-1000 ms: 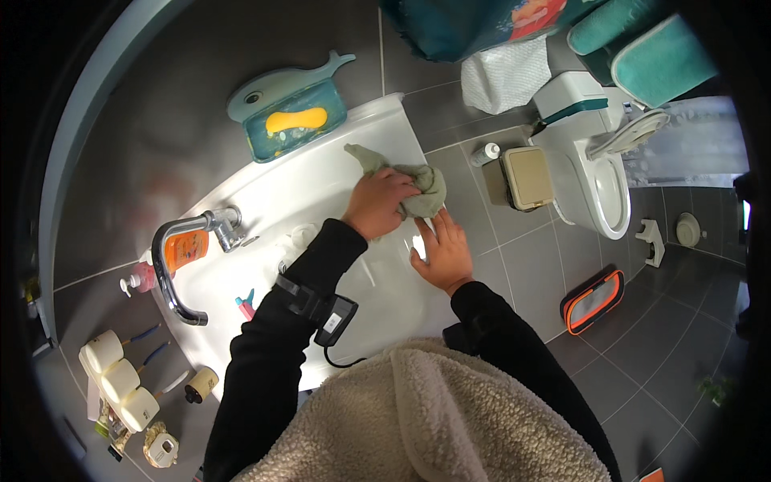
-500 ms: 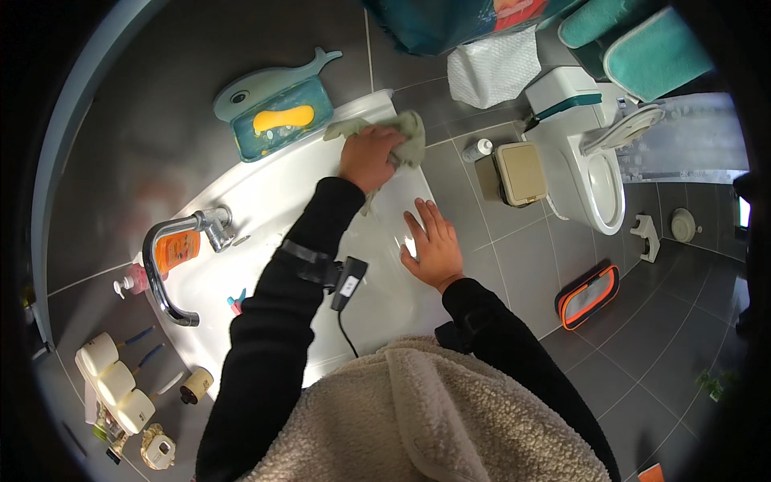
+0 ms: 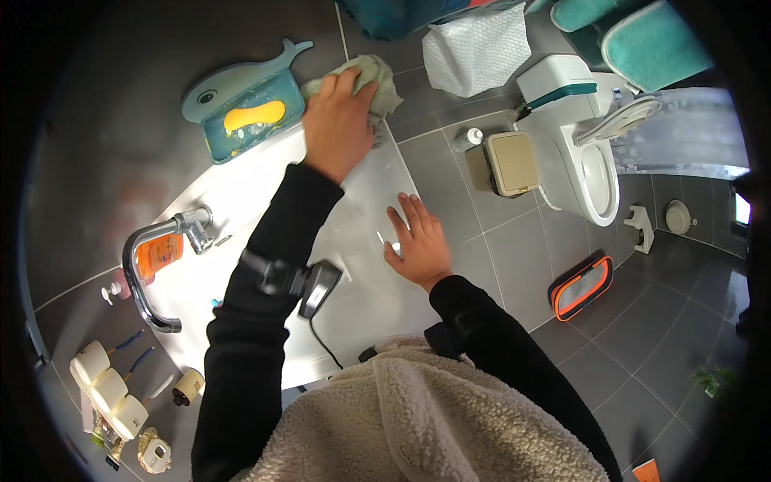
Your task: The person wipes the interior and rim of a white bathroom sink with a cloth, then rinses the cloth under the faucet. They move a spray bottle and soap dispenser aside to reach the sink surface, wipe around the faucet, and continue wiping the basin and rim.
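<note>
A pale green cloth (image 3: 379, 84) is bunched under my left hand (image 3: 339, 128), whose fingers press it down at the far corner of the white sink (image 3: 361, 301). Just left of it is a whale-shaped soap dish (image 3: 210, 132), blue with a yellow bar of soap (image 3: 255, 116) in it. My right hand (image 3: 422, 247) is stretched out over the sink's right side, fingers apart and nothing in them. A black device with a cable (image 3: 320, 285) is strapped to my left forearm.
At the left are a chrome faucet (image 3: 136, 277), an orange bottle (image 3: 159, 255) and a toothbrush holder (image 3: 108, 390). To the right stand a beige bin (image 3: 512, 163), a white bottle (image 3: 467, 140) and a toilet (image 3: 596, 181). White paper (image 3: 478, 52) hangs at the top.
My left hand has pushed the cloth farther away and slightly left, up to the wall by the sink's corner. My right hand stays open over the sink's right side. The view has shifted a little.
</note>
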A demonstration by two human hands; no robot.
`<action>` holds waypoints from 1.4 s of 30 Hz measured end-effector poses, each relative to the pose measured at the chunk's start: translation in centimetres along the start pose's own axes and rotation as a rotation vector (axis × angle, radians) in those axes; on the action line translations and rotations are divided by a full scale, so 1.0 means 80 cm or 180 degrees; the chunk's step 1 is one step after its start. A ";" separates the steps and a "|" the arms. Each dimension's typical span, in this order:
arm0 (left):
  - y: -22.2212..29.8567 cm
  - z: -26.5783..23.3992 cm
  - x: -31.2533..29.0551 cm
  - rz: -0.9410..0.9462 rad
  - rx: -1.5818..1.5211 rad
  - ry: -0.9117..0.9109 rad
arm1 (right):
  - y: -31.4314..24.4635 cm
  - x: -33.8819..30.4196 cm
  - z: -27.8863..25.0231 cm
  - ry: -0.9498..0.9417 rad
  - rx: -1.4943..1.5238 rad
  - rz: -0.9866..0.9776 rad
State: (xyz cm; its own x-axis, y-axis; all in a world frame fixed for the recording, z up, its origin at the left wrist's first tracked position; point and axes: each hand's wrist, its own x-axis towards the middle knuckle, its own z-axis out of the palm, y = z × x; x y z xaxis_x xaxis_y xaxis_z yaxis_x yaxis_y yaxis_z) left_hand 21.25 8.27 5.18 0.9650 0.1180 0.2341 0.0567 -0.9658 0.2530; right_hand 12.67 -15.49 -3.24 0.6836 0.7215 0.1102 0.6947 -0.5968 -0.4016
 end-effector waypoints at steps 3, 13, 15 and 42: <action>-0.002 0.041 0.010 0.0425 0.0722 -0.0423 | 0.000 0.000 -0.002 0.0031 0.0052 -0.0020; -0.059 0.057 -0.064 -0.0511 0.0238 -0.0106 | -0.001 -0.002 0.005 0.0189 0.0138 0.0051; -0.076 0.048 -0.092 -0.0712 0.0251 -0.0021 | 0.000 -0.002 0.006 0.0212 0.0129 0.0070; -0.164 0.021 -0.160 -0.0727 0.1671 0.0245 | 0.000 -0.001 0.005 0.0169 0.0044 0.0038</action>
State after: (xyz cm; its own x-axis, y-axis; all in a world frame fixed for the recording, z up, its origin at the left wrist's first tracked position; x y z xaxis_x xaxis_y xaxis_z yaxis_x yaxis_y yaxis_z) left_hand 8.60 19.06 -2.67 0.8931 0.3345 0.3009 0.3998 -0.8967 -0.1900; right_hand 12.51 -15.37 -3.62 0.7030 0.6945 0.1532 0.6834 -0.6001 -0.4157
